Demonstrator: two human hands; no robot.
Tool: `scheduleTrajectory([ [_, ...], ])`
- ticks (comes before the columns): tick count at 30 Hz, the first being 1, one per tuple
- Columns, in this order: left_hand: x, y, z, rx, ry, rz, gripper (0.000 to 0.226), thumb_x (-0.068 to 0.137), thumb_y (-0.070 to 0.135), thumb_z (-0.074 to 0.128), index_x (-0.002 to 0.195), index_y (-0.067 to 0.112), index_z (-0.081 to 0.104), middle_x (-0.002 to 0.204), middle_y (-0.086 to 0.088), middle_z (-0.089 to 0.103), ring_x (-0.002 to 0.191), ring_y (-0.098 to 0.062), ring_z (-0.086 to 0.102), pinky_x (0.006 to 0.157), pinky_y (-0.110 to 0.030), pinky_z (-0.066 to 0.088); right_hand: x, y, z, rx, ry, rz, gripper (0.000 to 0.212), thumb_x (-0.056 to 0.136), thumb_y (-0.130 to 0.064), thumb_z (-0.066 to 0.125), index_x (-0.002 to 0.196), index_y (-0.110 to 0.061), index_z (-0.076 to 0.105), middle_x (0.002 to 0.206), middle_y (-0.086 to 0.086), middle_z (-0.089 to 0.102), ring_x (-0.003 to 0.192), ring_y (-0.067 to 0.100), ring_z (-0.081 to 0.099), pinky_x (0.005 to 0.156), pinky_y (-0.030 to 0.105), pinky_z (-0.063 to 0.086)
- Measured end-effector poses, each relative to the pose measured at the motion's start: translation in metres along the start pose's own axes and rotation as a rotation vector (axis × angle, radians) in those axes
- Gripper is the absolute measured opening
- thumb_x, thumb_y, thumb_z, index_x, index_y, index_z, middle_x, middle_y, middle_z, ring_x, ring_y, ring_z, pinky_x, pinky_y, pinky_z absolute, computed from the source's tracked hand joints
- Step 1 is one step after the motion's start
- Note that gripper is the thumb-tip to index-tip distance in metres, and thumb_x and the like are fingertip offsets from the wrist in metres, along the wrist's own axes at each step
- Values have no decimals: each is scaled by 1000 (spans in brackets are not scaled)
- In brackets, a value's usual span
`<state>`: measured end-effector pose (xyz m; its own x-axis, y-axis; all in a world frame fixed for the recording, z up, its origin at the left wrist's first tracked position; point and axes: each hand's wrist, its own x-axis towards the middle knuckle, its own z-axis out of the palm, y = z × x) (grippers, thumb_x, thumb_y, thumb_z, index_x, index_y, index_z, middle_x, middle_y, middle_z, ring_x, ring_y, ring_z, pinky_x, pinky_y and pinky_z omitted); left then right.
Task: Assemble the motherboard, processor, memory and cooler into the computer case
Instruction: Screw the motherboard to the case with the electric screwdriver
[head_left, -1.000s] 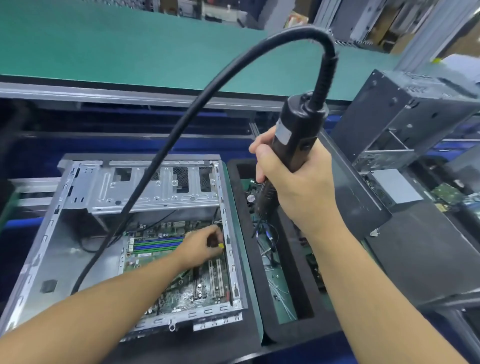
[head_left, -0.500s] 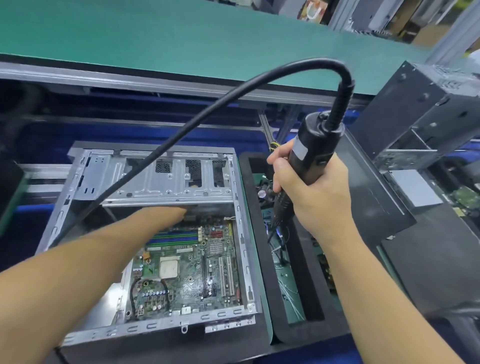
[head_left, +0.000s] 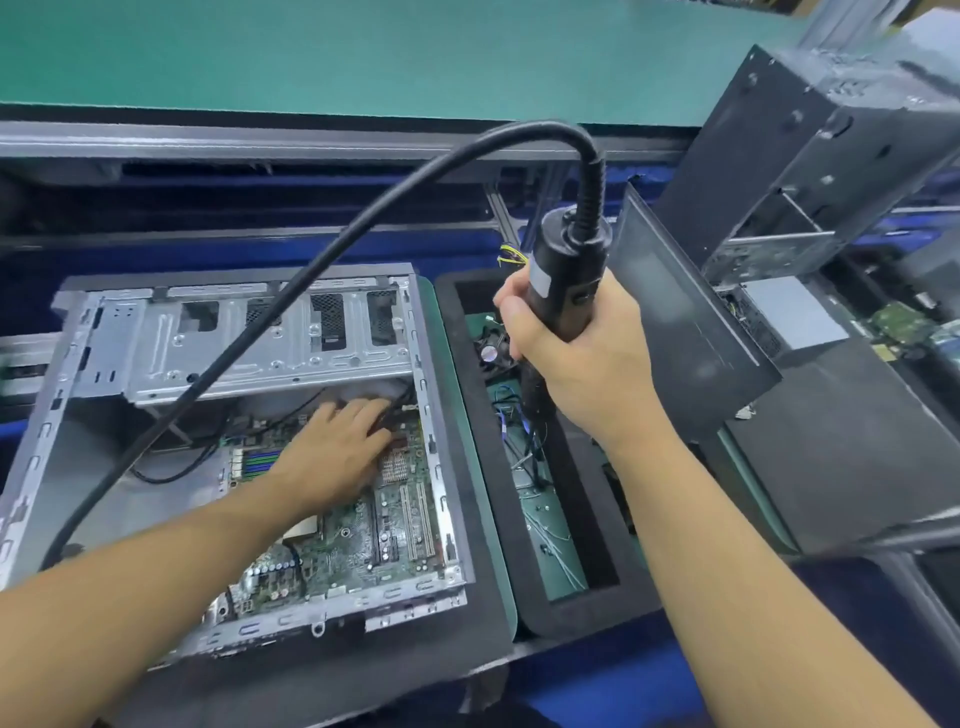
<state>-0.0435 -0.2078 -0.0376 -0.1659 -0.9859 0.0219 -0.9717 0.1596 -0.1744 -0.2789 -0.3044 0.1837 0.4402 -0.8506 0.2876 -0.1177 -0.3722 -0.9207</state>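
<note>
Head view: we're working inside the computer case (head_left: 78, 364), which is lying open side up. The motherboard (head_left: 363, 545) is already sitting on the case floor, toward the case's right wall.

Our left hand (head_left: 332, 447) is reaching to the board's far right corner, just under the case's drive cage (head_left: 234, 353). Its fingers are stretched out and apart, resting on the board, nothing visibly held. The fingertips are blurring, so we can't tell if a screw is under them. Likely we're steadying the board or finding a mounting hole.

Our right hand (head_left: 587, 364) is hovering above and right of the case, fist clamped round the electric screwdriver (head_left: 563, 270) with the bit pointing down. It's probably parked there to swing in once the left hand clears. Its cable (head_left: 322, 262) is arching over the case and dropping near the case's left wall, so the slack isn't dragging on the board.

Right of the case, a foam tray (head_left: 582, 613) is holding loose wires and a small fan (head_left: 491, 351).

The silver processor socket (head_left: 304, 527) is showing half-hidden under our left forearm, with no cooler on it. The memory slots (head_left: 260, 460) are sitting left of that hand; we can't tell if sticks are in.

Our read: we're doing the board-fastening step, and the processor, memory and cooler work is mostly ahead.
</note>
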Motion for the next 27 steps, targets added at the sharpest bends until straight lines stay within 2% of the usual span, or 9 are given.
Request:
scheduleTrajectory([
  [4,-3,-16,-14,0,-191,-346,22,93,35,44,104,29,62,110,1,66,86,-20,64,79,-38,47,-1,7,-4,35,-22,13,29,82,-30,70,93,-6,60,87,12,67,73,35,60,73,54,54],
  [8,-11,-43,-16,-64,-282,-639,44,92,49,25,85,24,61,71,7,60,60,-14,53,70,-35,46,-4,13,-6,41,-79,18,27,83,-30,70,94,-7,62,82,8,66,74,32,61,72,48,54],
  [10,-18,-57,-15,-91,-495,-745,55,92,57,23,101,25,66,94,1,64,89,-20,60,83,-40,43,-5,17,-7,48,-99,14,24,85,-27,70,94,-7,61,79,8,64,74,32,60,72,47,53],
  [12,-22,-60,-12,-139,-671,-742,56,92,63,25,120,28,59,134,-9,51,131,-32,38,106,-51,26,-4,19,-7,59,-117,23,21,86,-24,71,93,-7,61,78,7,63,74,33,60,72,47,54],
  [14,-26,-54,-10,-192,-529,-639,53,91,64,30,121,31,57,126,-12,53,126,-36,41,105,-53,28,-2,22,-7,65,-135,13,18,87,-21,72,92,-9,60,77,6,63,73,30,60,71,41,56],
  [16,-33,-43,-14,-178,-220,-465,49,87,62,31,110,33,63,91,-7,52,90,-29,51,87,-49,40,0,24,-5,85,-150,1,15,86,-19,73,90,-12,60,78,7,63,73,30,58,69,36,52],
  [18,-41,-33,-18,-174,-22,-262,43,87,58,33,94,34,69,96,-5,50,82,-23,42,76,-44,40,3,25,-3,96,-161,-9,15,86,-20,73,89,-16,59,79,9,62,74,31,57,67,36,50],
  [22,-35,-12,-32,-252,104,-36,33,91,39,41,80,20,66,125,-7,54,112,-29,48,87,-44,38,9,23,0,117,-158,-46,16,87,-18,73,90,-10,60,75,3,62,73,26,57,68,30,51],
  [27,-11,16,-71,-539,183,-15,21,95,30,34,87,18,50,82,9,46,70,-12,43,62,-29,39,13,21,-9,134,-167,-55,20,88,-18,70,93,-2,59,80,12,65,69,34,58,66,48,53],
])
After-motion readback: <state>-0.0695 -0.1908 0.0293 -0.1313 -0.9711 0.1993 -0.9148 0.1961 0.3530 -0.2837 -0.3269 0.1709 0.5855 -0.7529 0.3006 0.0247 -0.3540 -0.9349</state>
